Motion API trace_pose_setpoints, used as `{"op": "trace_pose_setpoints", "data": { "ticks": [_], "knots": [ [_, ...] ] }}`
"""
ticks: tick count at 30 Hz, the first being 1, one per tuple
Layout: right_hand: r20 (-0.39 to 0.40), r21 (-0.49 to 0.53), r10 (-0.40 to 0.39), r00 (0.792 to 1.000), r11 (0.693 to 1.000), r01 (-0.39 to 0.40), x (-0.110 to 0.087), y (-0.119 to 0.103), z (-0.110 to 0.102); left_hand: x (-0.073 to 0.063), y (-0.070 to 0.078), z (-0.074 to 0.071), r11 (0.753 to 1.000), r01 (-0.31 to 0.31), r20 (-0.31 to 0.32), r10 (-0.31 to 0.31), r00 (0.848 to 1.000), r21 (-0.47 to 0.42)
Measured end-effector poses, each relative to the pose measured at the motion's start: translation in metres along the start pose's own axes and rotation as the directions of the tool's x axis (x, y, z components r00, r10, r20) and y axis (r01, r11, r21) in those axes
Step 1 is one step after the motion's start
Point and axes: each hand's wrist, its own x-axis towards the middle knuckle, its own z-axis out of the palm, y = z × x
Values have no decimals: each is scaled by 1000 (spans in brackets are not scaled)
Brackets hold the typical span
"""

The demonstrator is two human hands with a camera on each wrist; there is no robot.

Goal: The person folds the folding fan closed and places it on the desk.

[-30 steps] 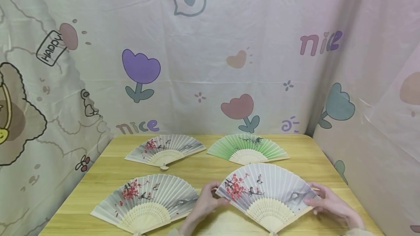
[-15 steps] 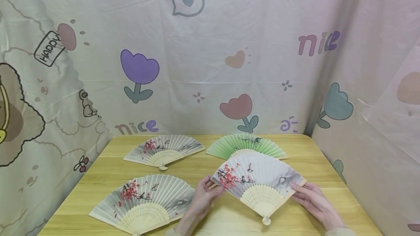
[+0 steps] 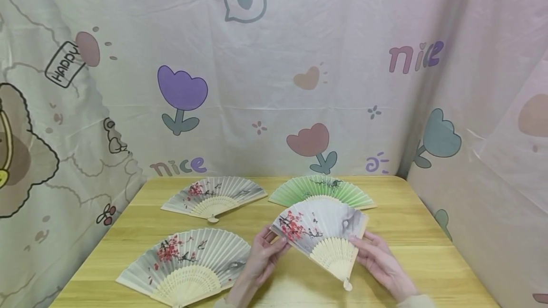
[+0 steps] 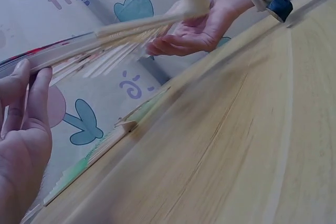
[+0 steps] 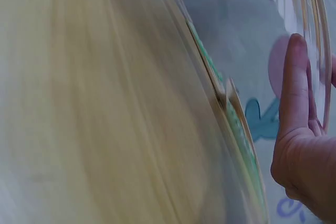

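Pale cloth (image 3: 252,51) printed with tulips and lettering hangs behind a wooden table (image 3: 428,232). At the near left, an open grey fan (image 3: 184,253) lies with its pivot toward the person, its widest span running left to right. Beyond it, a second grey fan (image 3: 216,196) lies the same way. Next, the left hand (image 3: 264,255) pinches the left edge of the blossom-printed fan (image 3: 318,232), which is held above the table, partly spread. Its long axis slants, pivot toward the person and rightward, pleated arc pointing away and leftward. Behind that arc lies a green fan (image 3: 321,188), arc facing the cloth. Rightmost, the right hand (image 3: 381,260) grips the blossom-printed fan's right edge between thumb and fingers.
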Motion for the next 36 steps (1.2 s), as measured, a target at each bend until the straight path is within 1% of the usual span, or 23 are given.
{"op": "trace_pose_setpoints", "data": {
  "ticks": [4, 8, 13, 16, 19, 23, 26, 28, 32, 36],
  "knots": [
    [33, -87, 36, 999, 996, -33, 3, 4, 15, 0, -1, 1, 999, -36, -1, 36, 999, -27],
    [51, -172, 70, 996, 983, -60, 5, 7, 27, -1, 0, 3, 996, -70, 10, 70, 997, -46],
    [57, -255, 94, 994, 964, -77, 6, 10, 39, -1, 2, 3, 996, -80, 12, 81, 997, -44],
    [78, -266, 96, 992, 961, -72, 6, 13, 44, 0, 3, 3, 996, -79, 4, 79, 997, -31],
    [123, -254, 82, 989, 966, -49, 8, 16, 47, 0, 4, 3, 997, -82, -13, 82, 997, -6],
    [185, -236, 91, 979, 971, -46, 11, 18, 51, 1, 4, 3, 995, -87, -30, 88, 996, 45],
    [216, -244, 118, 969, 968, -63, 12, 19, 54, 2, 4, 2, 994, -79, -42, 82, 996, 77],
    [224, -260, 131, 966, 963, -70, 14, 21, 56, 2, 4, 2, 994, -68, -56, 73, 996, 87],
    [237, -311, 120, 964, 950, -42, 17, 24, 64, 3, 5, 3, 994, -44, -86, 53, 995, 99],
    [236, -359, 121, 964, 933, -29, 20, 27, 73, 5, 5, 3, 992, -15, -141, 33, 989, 123]
  ]
}}
